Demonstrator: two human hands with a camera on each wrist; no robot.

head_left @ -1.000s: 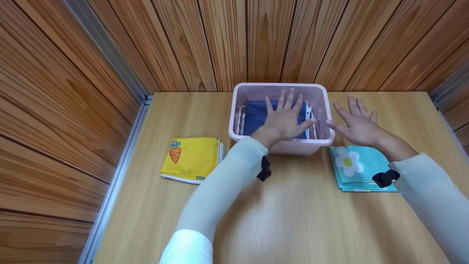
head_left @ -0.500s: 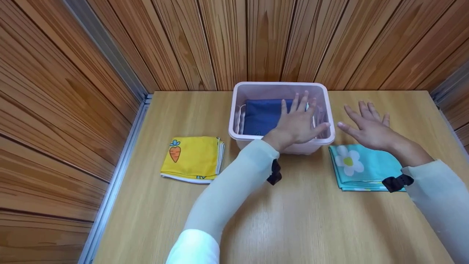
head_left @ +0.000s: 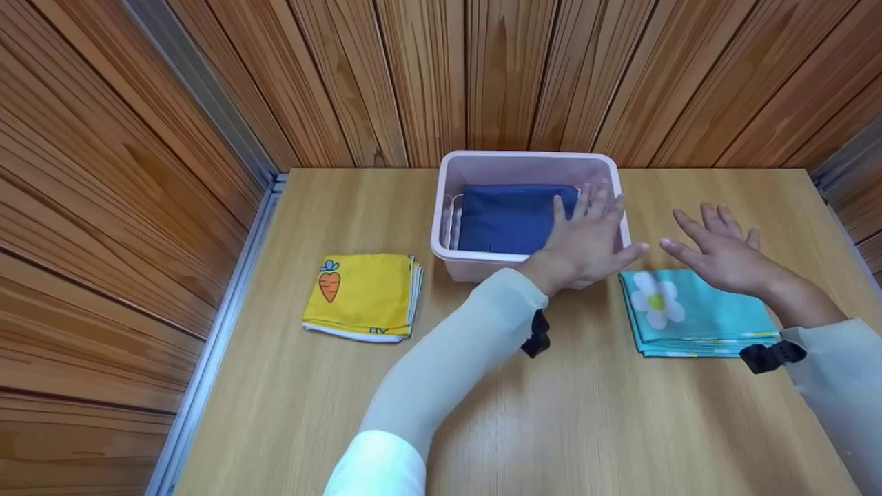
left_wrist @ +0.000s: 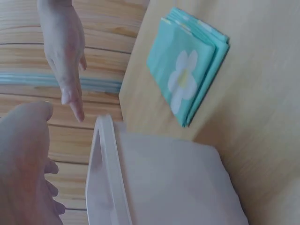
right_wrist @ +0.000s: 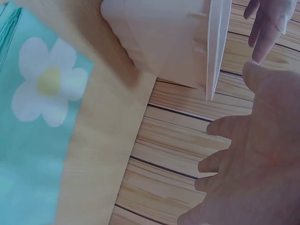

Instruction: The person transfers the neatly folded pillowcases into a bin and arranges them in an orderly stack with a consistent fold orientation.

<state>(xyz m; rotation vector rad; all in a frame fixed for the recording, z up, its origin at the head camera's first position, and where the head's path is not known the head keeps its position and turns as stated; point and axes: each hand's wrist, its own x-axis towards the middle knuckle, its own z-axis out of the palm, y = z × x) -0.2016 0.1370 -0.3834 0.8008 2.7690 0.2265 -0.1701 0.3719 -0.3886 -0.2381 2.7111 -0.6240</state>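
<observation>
My left hand [head_left: 586,238], fingers spread and palm down, is held above the right side of a pale pink plastic bin [head_left: 451,264] and holds nothing. A folded navy cloth [head_left: 506,217] lies inside the bin, its right part hidden behind that hand. To the right, my right hand [head_left: 730,255] hovers with extended fingers over the back edge of a folded turquoise cloth [head_left: 703,310] with a white flower print. Nothing is in its grasp. The left wrist view shows the turquoise cloth [left_wrist: 187,70] beside the bin's outer wall [left_wrist: 173,178], with both hands raised above rim height.
A folded yellow cloth [head_left: 365,296] with a carrot print lies left of the bin. Pale edges of other items stand at the bin's left inside. Wood-panelled walls [head_left: 496,76] rise behind the wooden table [head_left: 586,413] and on its left.
Both hands have shifted to the right and slightly toward the person, uncovering more of the navy cloth. The bin and the folded cloths stay in place.
</observation>
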